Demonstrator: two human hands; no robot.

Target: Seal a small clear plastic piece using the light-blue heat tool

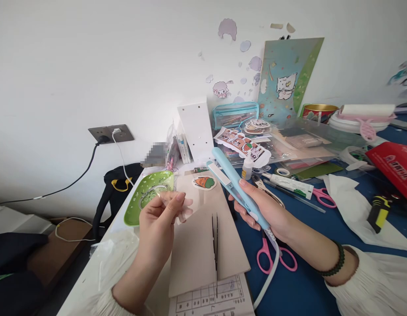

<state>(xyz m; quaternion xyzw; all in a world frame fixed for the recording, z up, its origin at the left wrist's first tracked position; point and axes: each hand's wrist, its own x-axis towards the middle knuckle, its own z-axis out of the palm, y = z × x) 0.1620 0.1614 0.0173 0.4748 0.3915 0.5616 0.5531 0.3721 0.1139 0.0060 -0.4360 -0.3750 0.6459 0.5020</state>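
My right grip (257,204) is closed around the blue flat iron (231,174), arms parted, at four o'clock from centre. My left grip (167,213) pinches a clear film piece (186,210) at seven. Tweezers (215,245) lie on beige board (190,259), six o'clock. Worktop (308,281): blue at four, white at eight. White wall (58,66): socket (126,133) at nine, stickers (221,89) at one.

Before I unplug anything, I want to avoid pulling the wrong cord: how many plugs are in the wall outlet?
2. The black plug is towards the left of the wall outlet; the white plug is just right of it. Neither is hidden.
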